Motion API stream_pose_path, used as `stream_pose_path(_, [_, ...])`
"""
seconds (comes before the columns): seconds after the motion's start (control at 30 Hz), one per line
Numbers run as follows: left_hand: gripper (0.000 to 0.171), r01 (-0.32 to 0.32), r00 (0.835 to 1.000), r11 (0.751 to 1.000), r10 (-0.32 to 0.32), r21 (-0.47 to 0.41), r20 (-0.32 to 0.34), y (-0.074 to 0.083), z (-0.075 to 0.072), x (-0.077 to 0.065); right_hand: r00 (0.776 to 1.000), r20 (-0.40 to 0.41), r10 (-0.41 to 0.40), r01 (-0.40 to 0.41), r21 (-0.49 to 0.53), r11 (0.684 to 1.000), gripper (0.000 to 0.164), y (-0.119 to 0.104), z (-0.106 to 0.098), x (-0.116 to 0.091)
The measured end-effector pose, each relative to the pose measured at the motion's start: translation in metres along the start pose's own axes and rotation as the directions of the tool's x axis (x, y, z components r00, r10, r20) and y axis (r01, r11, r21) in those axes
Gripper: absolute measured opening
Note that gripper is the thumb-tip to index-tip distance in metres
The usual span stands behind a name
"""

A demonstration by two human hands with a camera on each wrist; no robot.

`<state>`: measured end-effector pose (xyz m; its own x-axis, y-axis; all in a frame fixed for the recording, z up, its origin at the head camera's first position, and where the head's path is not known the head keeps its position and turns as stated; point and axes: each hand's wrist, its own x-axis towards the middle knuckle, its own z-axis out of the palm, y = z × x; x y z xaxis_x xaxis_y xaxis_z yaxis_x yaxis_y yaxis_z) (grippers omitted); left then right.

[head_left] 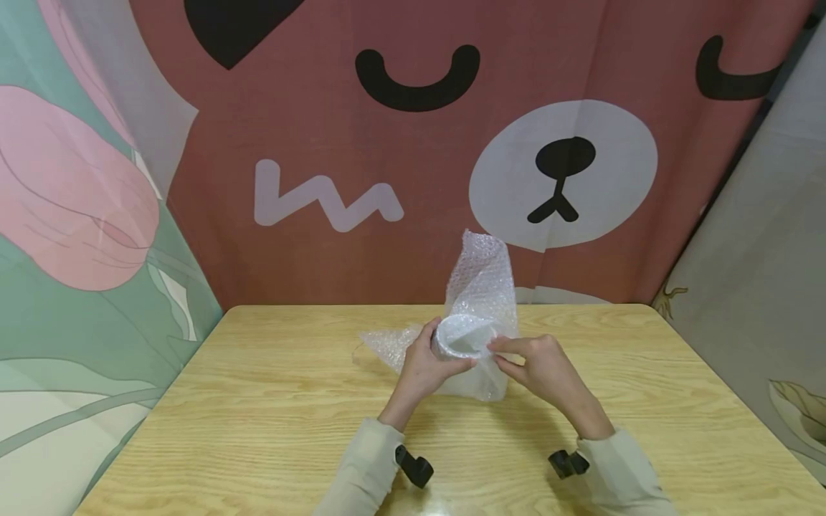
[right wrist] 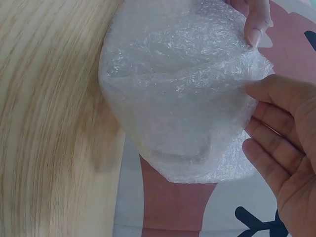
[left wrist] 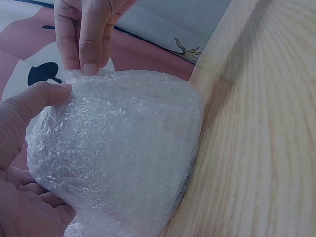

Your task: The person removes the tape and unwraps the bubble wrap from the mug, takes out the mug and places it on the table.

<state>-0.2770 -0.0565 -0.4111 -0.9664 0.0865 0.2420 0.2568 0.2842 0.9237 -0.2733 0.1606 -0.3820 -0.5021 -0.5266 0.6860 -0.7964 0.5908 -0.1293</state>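
Left grip (head_left: pixel 424 364) clasps and right grip (head_left: pixel 547 367) pinches what sits over the middle of the bench (head_left: pixel 277 430): bubble wrap (head_left: pixel 480 283), curled round. It should prove light, soft, slippery and easily crushed, best cupped at its left side, fingertips alone on the open rim (head_left: pixel 459 354).

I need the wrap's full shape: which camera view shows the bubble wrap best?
The head view: it frames the bubble wrap fully, with its round opening and raised flap, though partly covered. The left wrist view shows one side close up, the right wrist view another; both crop it.
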Motion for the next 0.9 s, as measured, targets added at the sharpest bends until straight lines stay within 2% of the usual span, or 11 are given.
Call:
stream_pose_path(0.23, [0.096,-0.004,1.0,1.0,0.004,-0.003,-0.002,0.0009,-0.0003,-0.0006,0.997,-0.08,0.002,0.0,0.026,1.0,0.018,0.0017,0.0006,-0.0018])
stream_pose_path(0.6, [0.098,0.0,1.0,1.0,0.0,-0.007,0.002,0.0008,-0.0009,-0.0006,0.983,-0.173,0.062,-0.048,0.083,0.995,0.019,0.0045,-0.0006,-0.0057])
stream_pose_path(0.9, [0.097,0.01,1.0,1.0,-0.01,0.012,-0.006,0.0015,-0.0014,-0.0006,0.977,-0.165,0.136,-0.121,0.094,0.988,0.016,0.0051,-0.0072,-0.007])
